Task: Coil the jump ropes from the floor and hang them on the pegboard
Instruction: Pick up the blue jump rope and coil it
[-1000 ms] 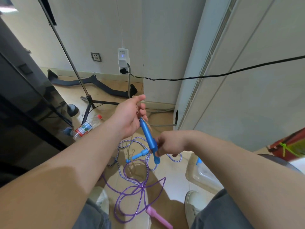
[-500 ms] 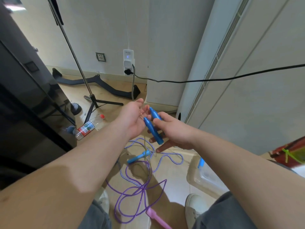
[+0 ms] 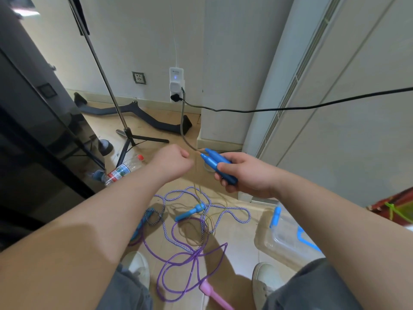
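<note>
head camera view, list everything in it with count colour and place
rope handles: two, blue, together in the right hand
thin cord: one, yellowish, hanging from those handles toward the floor
striped rope: one, purple and white, loose on the floor
purple rope: one, clear purple, pink handle, floor between the shoes
bottle: one, clear, red cap, floor left
plastic box: one, clear, blue clips, floor right
tripod: one, black, floor left of centre
black cable: one, black, from the wall plug across to the right
shoes: two, white, bottom edge
left hand: one, fist beside the cord, hold unclear
right hand: one, gripping both rope handles
</note>
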`<state>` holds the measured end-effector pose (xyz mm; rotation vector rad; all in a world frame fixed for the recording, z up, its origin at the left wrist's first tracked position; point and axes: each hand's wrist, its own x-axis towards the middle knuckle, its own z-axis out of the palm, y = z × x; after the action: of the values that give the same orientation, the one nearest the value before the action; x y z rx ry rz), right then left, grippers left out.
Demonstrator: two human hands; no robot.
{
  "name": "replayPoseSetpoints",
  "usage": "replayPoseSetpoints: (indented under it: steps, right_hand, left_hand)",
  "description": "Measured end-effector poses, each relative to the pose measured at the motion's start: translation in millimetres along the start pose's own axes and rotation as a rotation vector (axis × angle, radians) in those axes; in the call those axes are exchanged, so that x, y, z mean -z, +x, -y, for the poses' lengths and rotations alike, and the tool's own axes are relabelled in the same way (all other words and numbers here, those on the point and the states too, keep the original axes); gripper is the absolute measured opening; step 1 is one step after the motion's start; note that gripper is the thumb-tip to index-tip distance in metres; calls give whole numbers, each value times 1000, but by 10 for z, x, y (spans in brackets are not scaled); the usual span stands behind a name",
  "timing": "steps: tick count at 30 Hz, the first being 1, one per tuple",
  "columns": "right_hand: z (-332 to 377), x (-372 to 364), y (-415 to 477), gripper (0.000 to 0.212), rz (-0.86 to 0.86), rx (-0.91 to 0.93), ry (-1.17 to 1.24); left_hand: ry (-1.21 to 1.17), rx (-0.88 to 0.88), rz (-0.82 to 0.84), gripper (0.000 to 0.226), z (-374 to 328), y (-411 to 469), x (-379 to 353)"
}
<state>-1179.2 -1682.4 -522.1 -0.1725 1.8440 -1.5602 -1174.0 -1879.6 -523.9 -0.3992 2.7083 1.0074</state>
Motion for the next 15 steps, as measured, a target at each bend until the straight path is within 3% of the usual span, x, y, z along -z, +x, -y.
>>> replayPoseSetpoints:
  steps: [3, 7, 10, 15]
  right_hand:
    - [1, 0, -53, 25, 58, -20, 55]
    - [34, -17, -76, 17, 61, 5, 108]
    - [75, 1, -40, 18, 26, 35, 180]
    - [51, -33, -64, 25, 110, -82, 130]
  left_hand:
    - [11, -38, -17, 35, 6, -20, -69]
    - [-232, -221, -25, 22, -79, -6, -82]
    - [-392, -237, -45, 28, -131, 32, -60]
    - [-403, -197, -55, 28, -146, 39, -112]
